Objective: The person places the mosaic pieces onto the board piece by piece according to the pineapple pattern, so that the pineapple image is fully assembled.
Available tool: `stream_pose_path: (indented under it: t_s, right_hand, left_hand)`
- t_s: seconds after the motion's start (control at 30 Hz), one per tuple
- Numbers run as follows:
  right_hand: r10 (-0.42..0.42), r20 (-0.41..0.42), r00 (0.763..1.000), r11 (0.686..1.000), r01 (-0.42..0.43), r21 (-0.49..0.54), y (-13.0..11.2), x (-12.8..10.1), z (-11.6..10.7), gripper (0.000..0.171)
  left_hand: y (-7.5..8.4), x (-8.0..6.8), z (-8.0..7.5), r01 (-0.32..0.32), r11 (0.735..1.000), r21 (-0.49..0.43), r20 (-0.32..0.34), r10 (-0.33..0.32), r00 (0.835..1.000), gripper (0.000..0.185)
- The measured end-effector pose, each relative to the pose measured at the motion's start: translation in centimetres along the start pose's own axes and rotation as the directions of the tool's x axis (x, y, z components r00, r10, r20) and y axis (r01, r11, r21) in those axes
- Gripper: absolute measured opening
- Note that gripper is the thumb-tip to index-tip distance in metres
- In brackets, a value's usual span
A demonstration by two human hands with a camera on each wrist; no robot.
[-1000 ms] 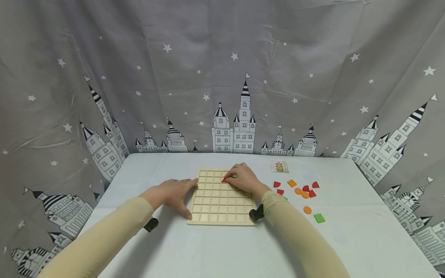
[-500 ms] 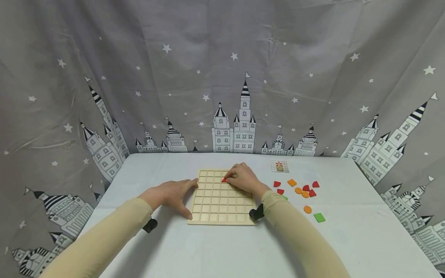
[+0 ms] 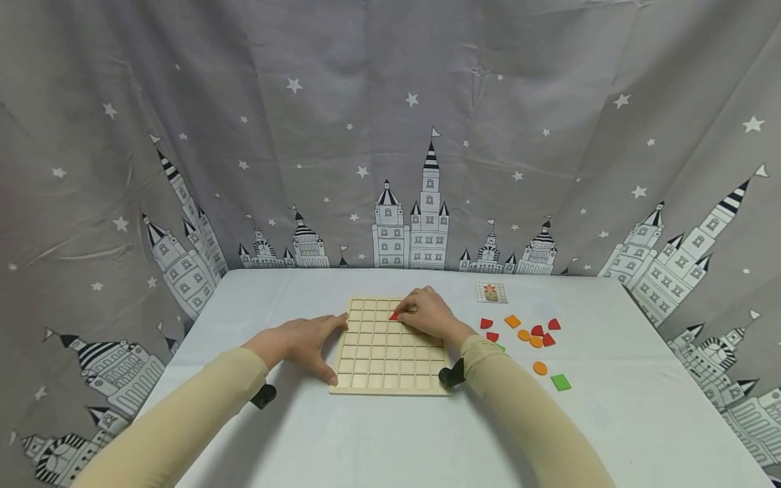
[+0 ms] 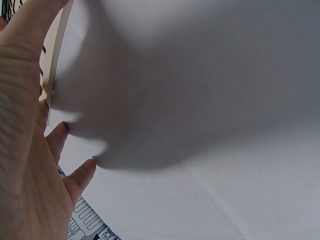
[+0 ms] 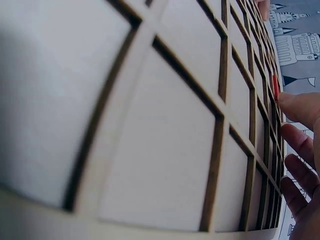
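A wooden grid board [image 3: 390,391] lies on the white table, divided into square cells by raised strips. My left hand [image 3: 302,341] spans its left edge, thumb at the near corner and a fingertip further up the side. The left wrist view shows other fingers of that hand spread and touching the tablecloth. Over the upper right of the board, my right hand [image 3: 427,313] pinches a small red piece [image 3: 393,316] at a cell in the second row from the back. Seen from the right wrist, the thumb meets the red piece [image 5: 275,87]; most of the piece is hidden.
Right of the board lie several loose pieces: red fan-shaped ones [image 3: 553,324], orange discs [image 3: 539,368], an orange square [image 3: 512,320] and a green square [image 3: 561,382]. A picture card [image 3: 491,292] lies behind them. A grey castle-print curtain [image 3: 390,135] hangs behind the table.
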State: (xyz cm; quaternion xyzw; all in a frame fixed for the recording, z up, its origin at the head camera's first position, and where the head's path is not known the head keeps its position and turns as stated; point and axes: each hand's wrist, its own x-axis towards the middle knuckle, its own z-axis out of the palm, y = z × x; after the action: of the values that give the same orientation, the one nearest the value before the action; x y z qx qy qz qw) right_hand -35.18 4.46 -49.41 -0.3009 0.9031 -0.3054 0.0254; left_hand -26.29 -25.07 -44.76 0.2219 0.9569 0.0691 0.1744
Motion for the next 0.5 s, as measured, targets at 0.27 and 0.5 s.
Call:
stream_pose_path:
  t_s: [0.27,0.5]
  right_hand:
    - [0.036,-0.027,0.999,0.997,-0.034,0.069,0.2,-1.5,-2.6,0.023]
    - [0.064,-0.088,0.994,0.998,-0.061,0.032,1.4,-4.7,-6.9,0.027]
  left_hand:
    - [-0.2,0.3,0.5,0.002,1.0,-0.026,0.005,-0.002,1.0,0.133]
    - [-0.7,0.4,0.7,0.016,1.0,-0.018,-0.003,-0.016,1.0,0.136]
